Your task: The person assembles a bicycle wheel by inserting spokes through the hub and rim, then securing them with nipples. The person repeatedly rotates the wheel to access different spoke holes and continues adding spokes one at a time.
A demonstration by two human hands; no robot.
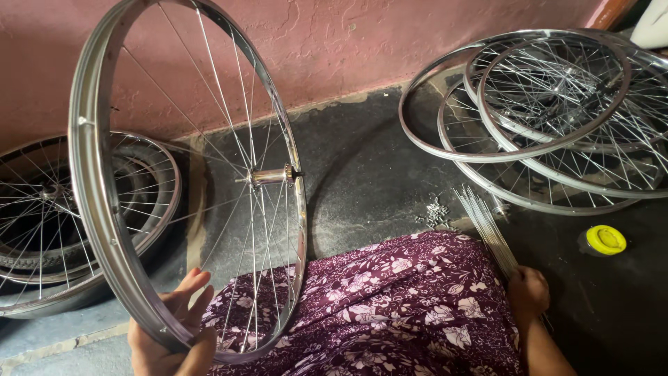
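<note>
Wheel point(188, 174), a silver bicycle rim with thin spokes and a hub point(273, 175) at its middle, stands upright on its edge over the person's lap, its lower arc resting against the floral purple cloth point(390, 313). The left hand point(174, 334) props it from below: palm under the rim, fingers point(195, 285) loosely spread and pointing up behind the metal, not closed round it. The right hand point(529, 292) is curled shut on the near end of a bundle of loose spokes point(487, 226), which fans away across the dark floor point(369, 174). Small metal nipples point(437, 212) lie scattered just beside the bundle's far end. A yellow lid point(605, 239) sits further right. A stack of finished wheels point(550, 111) lies flat at upper right, and another wheel with a tyre point(49, 209) leans by the pink wall point(348, 42) at left.
</note>
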